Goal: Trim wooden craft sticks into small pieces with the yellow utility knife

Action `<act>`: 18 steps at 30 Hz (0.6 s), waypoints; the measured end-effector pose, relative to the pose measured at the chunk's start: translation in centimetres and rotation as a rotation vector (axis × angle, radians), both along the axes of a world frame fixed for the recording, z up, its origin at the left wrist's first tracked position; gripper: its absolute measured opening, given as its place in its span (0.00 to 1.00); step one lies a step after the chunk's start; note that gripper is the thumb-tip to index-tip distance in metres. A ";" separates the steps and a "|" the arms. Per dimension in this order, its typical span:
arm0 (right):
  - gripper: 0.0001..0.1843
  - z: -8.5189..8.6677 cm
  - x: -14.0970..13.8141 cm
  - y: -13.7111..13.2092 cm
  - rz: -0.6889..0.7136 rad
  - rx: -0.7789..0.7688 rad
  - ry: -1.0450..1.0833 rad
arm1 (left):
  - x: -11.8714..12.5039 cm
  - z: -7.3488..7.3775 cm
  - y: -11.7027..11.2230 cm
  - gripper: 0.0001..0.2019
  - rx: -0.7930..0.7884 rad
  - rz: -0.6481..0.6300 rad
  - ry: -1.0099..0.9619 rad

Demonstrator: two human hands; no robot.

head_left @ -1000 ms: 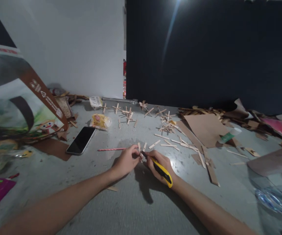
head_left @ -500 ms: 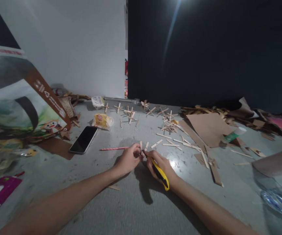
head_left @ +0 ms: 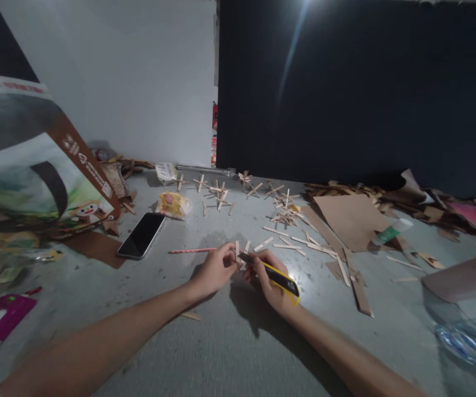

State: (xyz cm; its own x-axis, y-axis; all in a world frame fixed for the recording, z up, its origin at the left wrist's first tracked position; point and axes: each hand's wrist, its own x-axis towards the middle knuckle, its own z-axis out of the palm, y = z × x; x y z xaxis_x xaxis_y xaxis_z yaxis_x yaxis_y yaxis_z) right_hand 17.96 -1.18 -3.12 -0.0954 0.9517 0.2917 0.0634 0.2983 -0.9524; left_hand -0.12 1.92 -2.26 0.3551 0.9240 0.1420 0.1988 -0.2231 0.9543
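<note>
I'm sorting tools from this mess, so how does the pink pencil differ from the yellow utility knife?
The pink pencil is thin and one colour; the yellow utility knife is thicker, with a black strip. The pencil lies flat on the grey surface, unheld beside the left hand, which pinches a wooden stick; the knife is gripped in the right hand, raised at a slant. Both are long and narrow.

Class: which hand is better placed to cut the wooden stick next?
Probably the right hand: it grips the yellow-and-black utility knife, tip at the short pale wooden stick that the left hand steadies.
</note>
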 end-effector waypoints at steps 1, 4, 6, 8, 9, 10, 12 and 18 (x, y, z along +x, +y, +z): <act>0.19 0.2 0.1 0.1 0.027 -0.021 0.040 | 0.0 -0.1 0.1 0.05 -0.005 0.004 -0.021; 0.20 0.6 0.3 0.7 0.088 -0.122 0.198 | 0.1 -0.4 0.3 0.07 -0.010 0.017 -0.077; 0.20 0.6 0.4 1.2 0.122 -0.184 0.301 | 0.2 -0.6 0.4 0.08 -0.006 0.016 -0.103; 0.21 0.3 0.4 1.5 0.130 -0.201 0.352 | 0.2 -0.6 0.5 0.09 -0.006 0.009 -0.110; 0.21 0.2 0.5 1.5 0.115 -0.189 0.346 | 0.1 -0.6 0.5 0.09 -0.009 0.010 -0.108; 0.21 0.0 0.5 1.5 0.089 -0.163 0.318 | 0.1 -0.5 0.5 0.10 -0.014 0.018 -0.101; 0.20 -0.3 0.5 1.2 0.016 -0.078 0.198 | 0.0 -0.5 0.5 0.10 -0.026 0.043 -0.081; 0.14 -0.5 0.5 -0.4 -0.079 0.182 -0.207 | -0.2 -0.7 0.8 0.12 -0.052 0.112 -0.091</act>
State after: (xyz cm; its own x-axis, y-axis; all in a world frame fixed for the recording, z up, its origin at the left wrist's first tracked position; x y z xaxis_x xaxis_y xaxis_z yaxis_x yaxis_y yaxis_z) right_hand 18.47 -1.54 -3.62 -0.0986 0.8924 0.4404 0.2808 0.4495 -0.8480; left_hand -0.35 2.67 -2.91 0.2371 0.9641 0.1197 0.1321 -0.1541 0.9792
